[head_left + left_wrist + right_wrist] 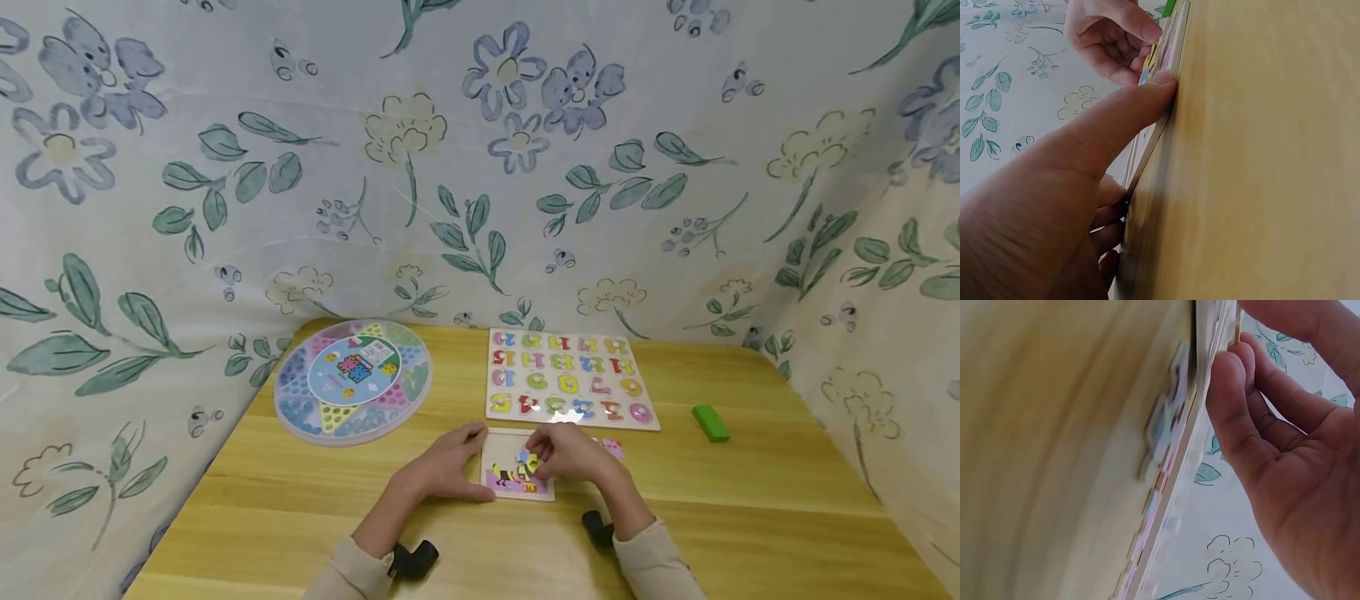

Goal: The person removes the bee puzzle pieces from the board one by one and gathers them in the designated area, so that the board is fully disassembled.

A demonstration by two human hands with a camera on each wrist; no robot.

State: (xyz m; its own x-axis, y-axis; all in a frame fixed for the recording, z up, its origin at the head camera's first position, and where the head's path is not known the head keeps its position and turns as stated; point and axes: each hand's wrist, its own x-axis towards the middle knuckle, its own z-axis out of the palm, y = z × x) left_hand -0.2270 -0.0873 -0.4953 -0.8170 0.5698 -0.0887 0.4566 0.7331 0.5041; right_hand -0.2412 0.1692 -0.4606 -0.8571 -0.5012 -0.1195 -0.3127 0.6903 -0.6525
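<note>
With thumb and fingers parted wide, the left hand point(444, 465) is gripping the puzzle point(498, 446), which is lying on the table point(480, 550), while the right hand point(576, 454), nearly closed, is pinching a piece point(1238, 326) over it.

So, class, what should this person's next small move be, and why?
Probably lower the thin flat puzzle piece onto the small pale wooden puzzle board: the right hand pinches it over the board, the left hand holds the board's left side, and its upper-left part looks bare.
</note>
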